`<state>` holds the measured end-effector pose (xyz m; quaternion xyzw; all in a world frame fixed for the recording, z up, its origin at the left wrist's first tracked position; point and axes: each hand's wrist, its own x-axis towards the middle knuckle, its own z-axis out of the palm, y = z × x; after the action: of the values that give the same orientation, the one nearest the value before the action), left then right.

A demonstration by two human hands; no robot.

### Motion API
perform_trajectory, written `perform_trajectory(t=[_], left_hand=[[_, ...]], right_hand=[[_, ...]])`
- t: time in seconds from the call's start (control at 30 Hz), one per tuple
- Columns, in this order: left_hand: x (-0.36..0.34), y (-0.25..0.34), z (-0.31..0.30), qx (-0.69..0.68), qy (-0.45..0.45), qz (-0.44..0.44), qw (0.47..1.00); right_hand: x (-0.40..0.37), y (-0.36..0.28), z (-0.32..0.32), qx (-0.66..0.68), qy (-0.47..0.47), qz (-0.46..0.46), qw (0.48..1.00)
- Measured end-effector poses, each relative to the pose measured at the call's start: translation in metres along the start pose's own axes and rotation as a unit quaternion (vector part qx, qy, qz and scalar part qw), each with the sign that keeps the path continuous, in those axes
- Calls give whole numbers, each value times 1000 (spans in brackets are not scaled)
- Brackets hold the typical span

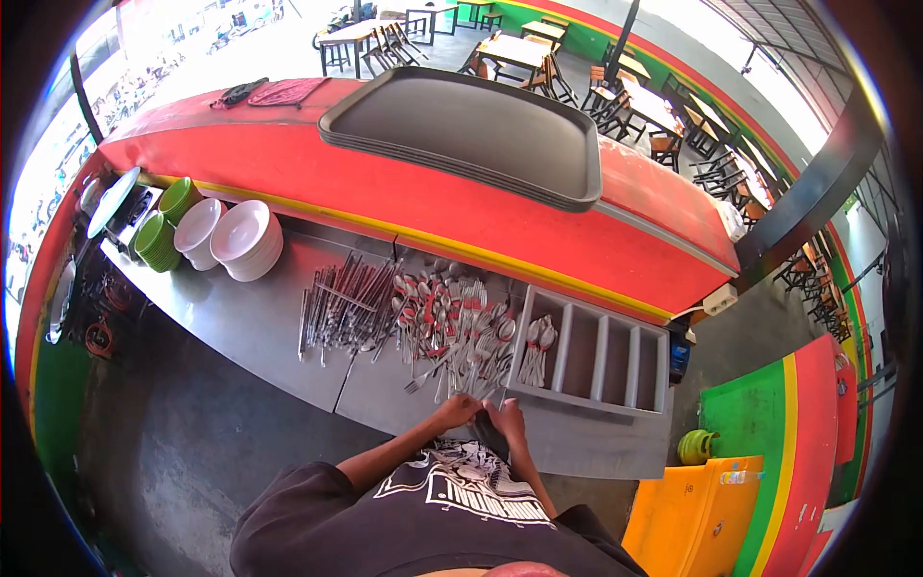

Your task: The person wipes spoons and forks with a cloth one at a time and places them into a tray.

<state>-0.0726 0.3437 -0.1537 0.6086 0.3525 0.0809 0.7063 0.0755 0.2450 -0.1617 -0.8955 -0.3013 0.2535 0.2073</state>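
While both hands sit close together at the near edge of the steel counter point(250, 337), honestly the grip is hard to read. The left hand point(456, 412) and right hand point(509, 419) are nearly touching each other, fingers curled inward, right at the closest bits of the cutlery pile point(450, 322). They look half-closed over some handles, but I can't tell if anything's actually pinched, it's too small.

The pile of spoons and forks is spread out just beyond the hands, in the middle of the counter. Just to the right is a grey divider tray point(601, 358), with a few spoons point(537, 344) in its leftmost slot and the other slots bare. Left of the pile is a bundle of thin metal sticks point(336, 300), then open steel, then white bowls point(246, 240) and green bowls point(165, 226) way off. A red ledge point(404, 192) with stacked serving trays point(471, 135) walls off the far side.
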Motion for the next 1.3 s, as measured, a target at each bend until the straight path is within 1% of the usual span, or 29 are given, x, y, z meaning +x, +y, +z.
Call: perform_trajectory(t=[0.03,0.07,0.13,0.23,0.27,0.37,0.43,0.53,0.63,0.73,0.77,0.83,0.87,0.93,0.97,1.03,1.07,1.17,1.23,1.3], left_hand=[[4,0,-4,26,6,7,1000],[7,0,-5,8,14,7,1000],[11,3,-5,-28,29,9,999],[12,14,-7,-15,0,-7,1000],[14,14,-6,-29,3,-5,1000],[19,-3,-4,-55,8,-3,998],[22,0,-6,-56,-2,-3,998],[31,6,-5,-63,56,39,996],[41,5,-11,-29,77,54,995],[45,-10,-8,-53,106,35,992],[46,-16,-8,0,112,35,993],[41,-12,-10,105,124,37,986],[39,-9,-9,134,126,30,982],[36,-2,-8,191,130,18,973],[38,-1,-8,191,109,22,975],[47,-18,-7,190,65,27,979],[51,-28,-5,197,55,35,978],[54,-36,0,212,33,59,975],[48,-31,0,212,22,73,974],[48,-25,0,118,-13,17,993]], right_hand=[[1,-3,2,-31,-4,14,999],[2,-5,0,-50,-26,27,998],[3,-7,0,-52,-10,34,998],[8,-2,7,-74,22,45,996],[13,0,10,-84,33,48,995],[4,-15,-4,-75,40,23,996],[1,-19,-8,-81,46,23,995],[-1,-25,-18,-81,49,21,995],[10,-24,-15,-84,28,19,996],[20,-19,-13,-71,-2,29,997],[20,-17,-13,-63,-13,34,997],[19,-15,-13,-62,-3,39,997],[18,-14,-13,-62,2,41,997],[20,-3,-10,-43,-28,29,998],[21,3,-7,-34,-44,23,998],[17,13,-1,8,-39,5,999],[16,19,3,28,-37,-4,999],[21,36,8,120,-49,-71,989],[20,39,4,170,-73,-86,979],[20,43,2,205,-99,-89,970]])
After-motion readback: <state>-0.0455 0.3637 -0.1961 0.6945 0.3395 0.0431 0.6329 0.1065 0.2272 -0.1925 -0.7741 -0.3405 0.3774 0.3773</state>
